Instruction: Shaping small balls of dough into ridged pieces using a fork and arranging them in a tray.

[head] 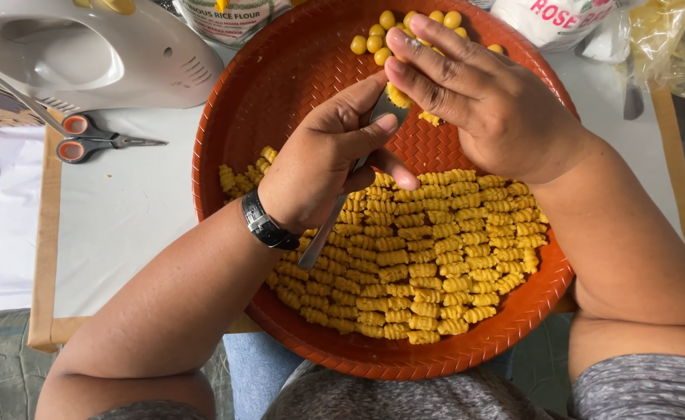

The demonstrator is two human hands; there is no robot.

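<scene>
My left hand, a black watch on its wrist, grips a metal fork by the handle, tines raised over the round orange woven tray. My right hand lies flat across the fork's head, fingers pressing a piece of yellow dough against the tines. Several small yellow dough balls sit at the tray's far side. Rows of ridged, rolled yellow dough curls fill the near half of the tray.
A white hand mixer and red-handled scissors lie on the white board at left. A flour bag and a plastic packet stand beyond the tray. The board's wooden edge runs along the left.
</scene>
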